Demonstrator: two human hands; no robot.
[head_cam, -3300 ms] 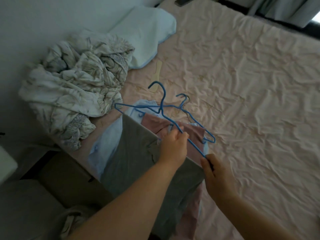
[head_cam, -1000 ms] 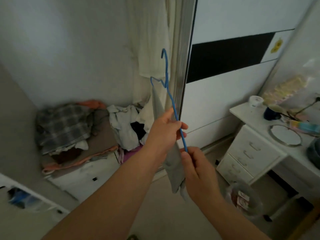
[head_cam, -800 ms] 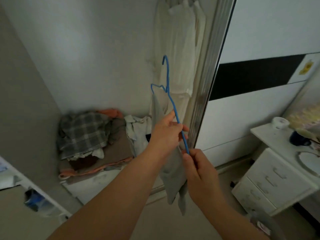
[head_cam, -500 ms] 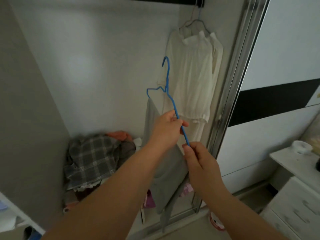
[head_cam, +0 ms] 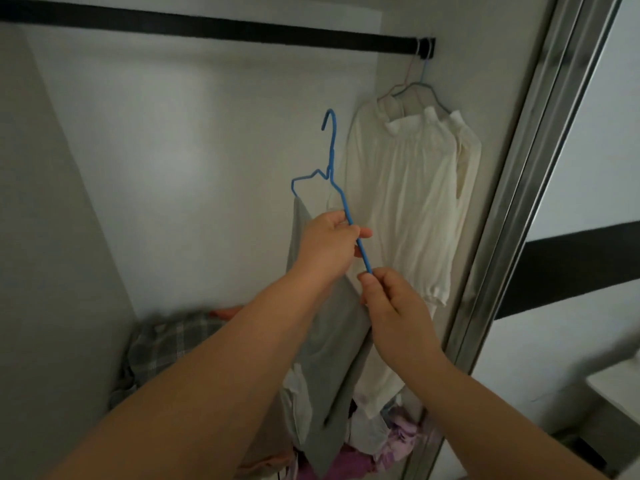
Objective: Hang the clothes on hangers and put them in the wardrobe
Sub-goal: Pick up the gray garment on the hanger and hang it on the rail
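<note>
Head view: centre frame, the left hand (head_cam: 325,244) grips the thin blue wire hanger (head_cam: 337,192) at mid-arm, the right hand (head_cam: 391,303) pinches its lower end. A grey folded garment (head_cam: 329,344) hangs from it, below the black wardrobe rail (head_cam: 207,27) across the top.

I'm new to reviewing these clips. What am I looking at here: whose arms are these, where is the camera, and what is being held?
No machine here: a person wears one camera on the head, looking forward and down, so both arms reach in from below. The left hand grips the sloping arm of a blue hanger that carries a grey garment. The right hand pinches the hanger's lower end. Ahead is an open wardrobe with a dark rail; the hanger's hook sits below it, not yet hooked on. A white blouse hangs at the rail's right end. Loose clothes lie piled on the wardrobe floor.
</note>
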